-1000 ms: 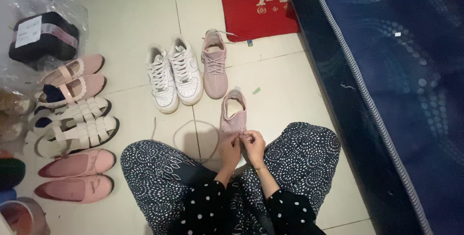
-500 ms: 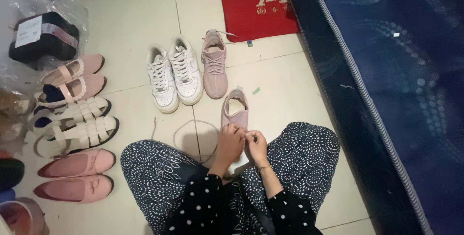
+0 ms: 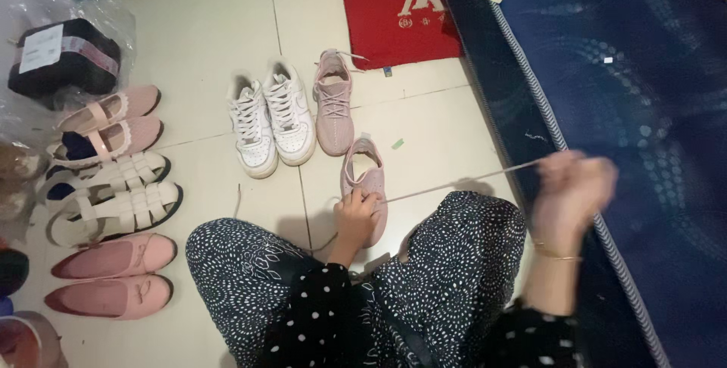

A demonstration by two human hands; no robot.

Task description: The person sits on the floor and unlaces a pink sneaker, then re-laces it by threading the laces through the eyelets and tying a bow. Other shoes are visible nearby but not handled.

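- Our left hand [image 3: 357, 213] presses down on the pink sneaker [image 3: 363, 186] on the floor [image 3: 424, 122], fingers curled.
- Our right hand [image 3: 572, 190], blurred, pinches the shoelace [image 3: 454, 182] drawn taut from the sneaker.
- Farther off stand its laced pink mate [image 3: 333, 103] and white sneakers [image 3: 271, 118].

Pale tiled floor [image 3: 204, 35], red mat [image 3: 394, 12]

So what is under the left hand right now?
The left hand presses on a pink knit sneaker on the tiled floor. The shoe's open collar shows; its front part and the eyelets that the taut lace leaves are covered.
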